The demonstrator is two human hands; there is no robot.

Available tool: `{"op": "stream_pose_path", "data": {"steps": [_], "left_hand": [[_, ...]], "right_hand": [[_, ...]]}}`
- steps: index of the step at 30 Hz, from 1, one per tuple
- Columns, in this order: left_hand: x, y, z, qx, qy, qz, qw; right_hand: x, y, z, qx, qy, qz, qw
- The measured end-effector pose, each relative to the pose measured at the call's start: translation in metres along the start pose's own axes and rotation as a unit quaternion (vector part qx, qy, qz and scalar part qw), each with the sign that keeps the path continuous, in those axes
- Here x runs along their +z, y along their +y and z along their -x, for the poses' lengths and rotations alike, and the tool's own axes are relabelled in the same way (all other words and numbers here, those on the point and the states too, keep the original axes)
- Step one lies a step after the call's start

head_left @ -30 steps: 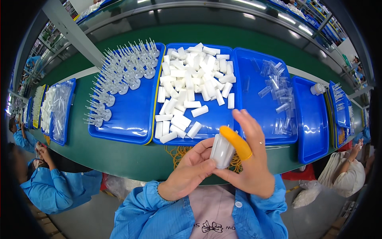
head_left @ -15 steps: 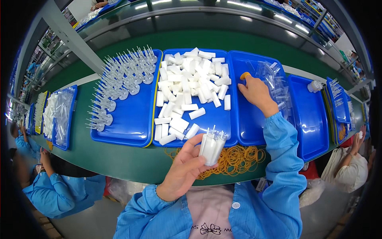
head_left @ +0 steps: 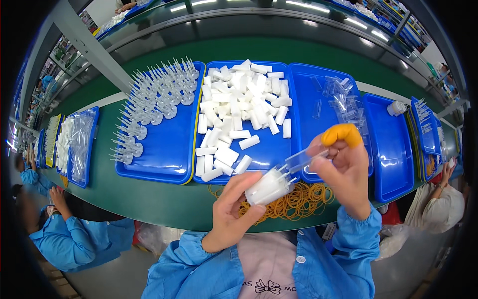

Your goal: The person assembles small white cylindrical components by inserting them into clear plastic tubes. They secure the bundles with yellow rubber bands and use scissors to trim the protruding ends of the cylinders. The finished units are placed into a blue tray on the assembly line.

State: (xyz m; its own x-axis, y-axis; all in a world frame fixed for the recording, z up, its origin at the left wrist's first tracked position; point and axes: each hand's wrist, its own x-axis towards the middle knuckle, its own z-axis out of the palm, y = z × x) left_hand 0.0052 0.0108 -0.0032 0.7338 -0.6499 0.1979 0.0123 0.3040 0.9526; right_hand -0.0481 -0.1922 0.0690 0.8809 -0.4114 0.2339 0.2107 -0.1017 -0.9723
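The big trays (head_left: 159, 165) are showing blue, the table (head_left: 174, 204) dark green, the blocks (head_left: 236, 104) plain white, the stems (head_left: 159, 94) pale translucent grey and the bands (head_left: 303, 203) amber. The assembly (head_left: 269, 189) is looking white and the strip (head_left: 299, 160) colourless. The finger cot (head_left: 341, 133) is showing yellow-orange, the sleeves (head_left: 358, 233) blue and the shirt (head_left: 266, 251) pale pink with a black bow (head_left: 268, 287).

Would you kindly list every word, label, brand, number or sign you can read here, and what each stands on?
Pink shirt: dark lettering beside a bow drawing, partly covered by the blue jacket; I won't copy it out.
Bundle in the left hand, clear piece in the right hand: none visible.
Blue trays: none visible.
Farther off: too small or blurred to read.
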Motion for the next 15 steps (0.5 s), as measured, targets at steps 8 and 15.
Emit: {"op": "stream_pose_path", "data": {"steps": [8, 15], "left_hand": [[0.000, 0.000, 0.001, 0.068, 0.019, -0.062, 0.996], [-0.001, 0.003, 0.000, 0.110, 0.028, -0.135, 0.984]], "right_hand": [[0.002, -0.006, 0.013, -0.073, -0.023, 0.150, 0.986], [-0.009, -0.006, 0.007, -0.106, 0.027, 0.239, 0.965]]}}
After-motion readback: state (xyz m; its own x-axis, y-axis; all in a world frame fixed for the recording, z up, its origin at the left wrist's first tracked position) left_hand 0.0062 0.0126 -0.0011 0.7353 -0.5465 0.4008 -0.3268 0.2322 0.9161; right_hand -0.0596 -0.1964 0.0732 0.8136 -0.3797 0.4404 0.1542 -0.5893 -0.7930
